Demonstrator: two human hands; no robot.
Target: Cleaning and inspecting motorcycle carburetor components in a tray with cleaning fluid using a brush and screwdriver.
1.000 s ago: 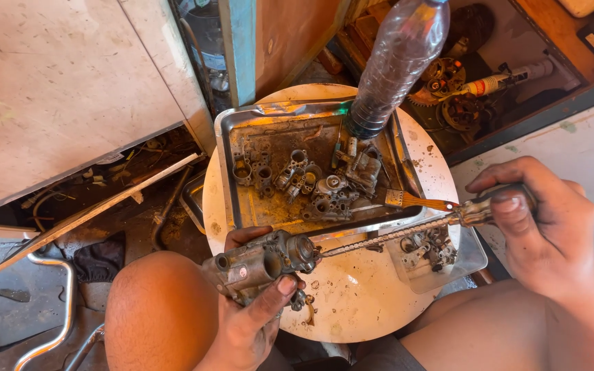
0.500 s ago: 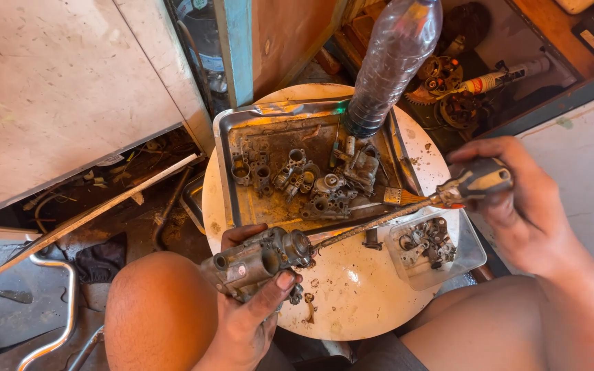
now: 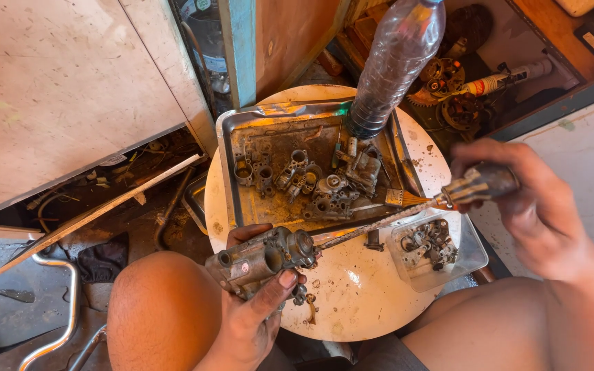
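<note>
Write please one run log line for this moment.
left hand: grips carburetor body | right hand: holds screwdriver, tip at carburetor body | behind: metal tray with parts, plastic bottle

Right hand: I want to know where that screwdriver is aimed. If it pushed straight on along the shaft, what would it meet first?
Probably the carburetor in the left hand; the screwdriver in the right hand already has its tip at it, as far as depth shows.

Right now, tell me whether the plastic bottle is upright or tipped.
Upright: the plastic bottle stands on its base in the metal tray, its neck rising toward the camera.
</note>
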